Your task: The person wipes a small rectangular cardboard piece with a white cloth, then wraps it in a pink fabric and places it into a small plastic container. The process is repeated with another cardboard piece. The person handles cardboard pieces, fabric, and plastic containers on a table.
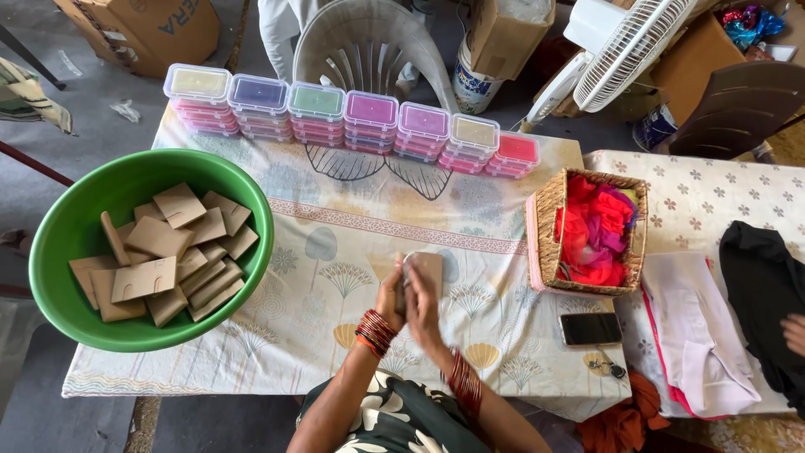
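Head view: both your hands meet at the middle of the tabletop [352,252], which is covered in a pale floral cloth. Your left hand [391,295] and right hand [422,300] have their grip closed around one small flat brown cardboard piece [428,267], held upright just above the cloth, fingers wrapped on both sides. Red bangles [376,331] sit on both wrists. Left of your hands, a big round green plastic bowl [59,243] holds a loose pile of similar brown cardboard pieces [168,252]. Along the far edge runs a row of stacked clear plastic boxes [352,117] with coloured contents: yellow, purple, green, pink, red. Right of your hands, a woven straw basket [541,226] is filled with red and pink fabric [595,231]. Near it lie a dark smartphone [590,329] and keys [605,367]. Another person's hand [794,333] touches black cloth [759,285] at the far right.
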